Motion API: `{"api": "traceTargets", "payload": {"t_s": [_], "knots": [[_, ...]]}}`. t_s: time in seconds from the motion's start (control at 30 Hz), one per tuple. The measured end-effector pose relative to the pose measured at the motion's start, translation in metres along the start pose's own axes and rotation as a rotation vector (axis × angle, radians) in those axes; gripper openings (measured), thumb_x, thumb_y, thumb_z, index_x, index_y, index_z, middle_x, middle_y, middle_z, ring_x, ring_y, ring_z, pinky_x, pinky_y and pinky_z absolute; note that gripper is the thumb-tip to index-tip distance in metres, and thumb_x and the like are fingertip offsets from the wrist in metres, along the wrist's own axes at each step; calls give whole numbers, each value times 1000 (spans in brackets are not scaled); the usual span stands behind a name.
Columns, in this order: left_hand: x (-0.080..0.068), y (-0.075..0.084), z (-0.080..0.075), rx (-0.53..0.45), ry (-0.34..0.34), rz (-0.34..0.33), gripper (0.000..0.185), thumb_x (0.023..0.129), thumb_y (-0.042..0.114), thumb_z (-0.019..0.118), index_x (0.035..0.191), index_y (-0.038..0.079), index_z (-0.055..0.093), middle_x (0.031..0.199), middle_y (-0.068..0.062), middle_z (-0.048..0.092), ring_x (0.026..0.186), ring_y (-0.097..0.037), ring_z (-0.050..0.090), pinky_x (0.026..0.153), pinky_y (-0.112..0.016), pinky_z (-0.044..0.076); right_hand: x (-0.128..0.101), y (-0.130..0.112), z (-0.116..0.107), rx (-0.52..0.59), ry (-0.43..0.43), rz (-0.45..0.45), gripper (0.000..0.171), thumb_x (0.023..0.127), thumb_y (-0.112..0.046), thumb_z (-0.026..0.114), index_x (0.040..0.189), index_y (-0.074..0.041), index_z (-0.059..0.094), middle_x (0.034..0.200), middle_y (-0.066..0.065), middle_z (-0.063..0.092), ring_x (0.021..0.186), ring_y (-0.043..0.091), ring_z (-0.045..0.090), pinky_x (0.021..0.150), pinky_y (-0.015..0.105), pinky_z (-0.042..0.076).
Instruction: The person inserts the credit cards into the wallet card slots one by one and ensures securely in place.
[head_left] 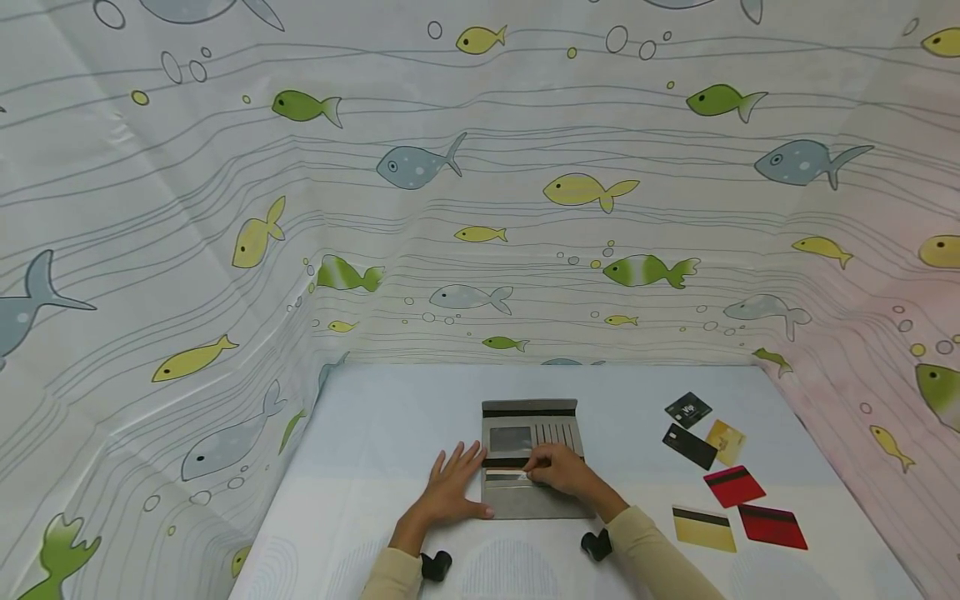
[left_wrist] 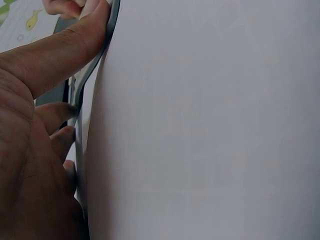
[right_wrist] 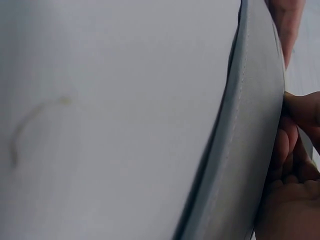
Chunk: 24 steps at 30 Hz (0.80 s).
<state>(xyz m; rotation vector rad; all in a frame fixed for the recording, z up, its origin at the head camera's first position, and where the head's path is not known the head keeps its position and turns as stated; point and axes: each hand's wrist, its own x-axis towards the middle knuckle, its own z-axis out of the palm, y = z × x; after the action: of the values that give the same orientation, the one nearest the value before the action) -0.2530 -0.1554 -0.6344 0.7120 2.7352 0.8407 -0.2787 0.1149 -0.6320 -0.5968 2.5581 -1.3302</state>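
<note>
While both hands work at it, an open grey fabric wallet [head_left: 531, 467] lies flat near the middle of the pale tabletop [head_left: 375, 433].

Stitched along its edge, the wallet shows a clear window pocket and a row of narrow card slots. The left hand [head_left: 450, 487] rests flat with straight, spread fingers, pressing the wallet's left edge. The right hand [head_left: 558, 471] curls over the middle fold, fingertips pinching a thin pale card [head_left: 508, 476] at a slot. Six flat rectangular cards lie scattered well apart to the right: two black [head_left: 688, 446], one gold [head_left: 725, 441], two glossy red [head_left: 772, 526], one yellow with a dark stripe [head_left: 703, 528].
</note>
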Motion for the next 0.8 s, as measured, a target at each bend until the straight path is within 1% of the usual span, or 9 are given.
{"api": "traceTargets", "payload": {"t_s": [0.3, 0.43, 0.67, 0.8], "knots": [[0, 0, 0, 5, 0, 2, 106, 75, 48, 84, 157, 8, 30, 166, -13, 25, 154, -43, 14, 120, -68, 4, -1, -1, 0, -5, -14, -21, 7, 88, -7, 71, 88, -11, 76, 90, -2, 69, 76, 6, 56, 64, 23, 47], [0, 0, 0, 3, -2, -2, 106, 75, 48, 84, 158, 9, 30, 166, -13, 24, 154, -43, 14, 120, -67, 3, 0, 0, 1, -29, -10, -30, 8, 88, -7, 71, 86, -11, 77, 89, -3, 68, 76, 5, 55, 65, 22, 47], [0, 0, 1, 10, 0, -5, 106, 75, 50, 83, 157, 9, 31, 166, -13, 24, 154, -42, 14, 120, -67, 3, -1, 0, 3, -104, 37, -52, 10, 87, -8, 72, 83, -15, 78, 84, -8, 66, 75, 2, 53, 65, 21, 46], [0, 1, 1, 4, -5, -6, 105, 76, 50, 83, 157, 9, 31, 166, -13, 24, 154, -42, 14, 120, -67, 2, -2, -2, 3, -141, 46, -52, 10, 87, -9, 72, 83, -16, 78, 83, -10, 64, 75, 1, 53, 64, 21, 45]]}}
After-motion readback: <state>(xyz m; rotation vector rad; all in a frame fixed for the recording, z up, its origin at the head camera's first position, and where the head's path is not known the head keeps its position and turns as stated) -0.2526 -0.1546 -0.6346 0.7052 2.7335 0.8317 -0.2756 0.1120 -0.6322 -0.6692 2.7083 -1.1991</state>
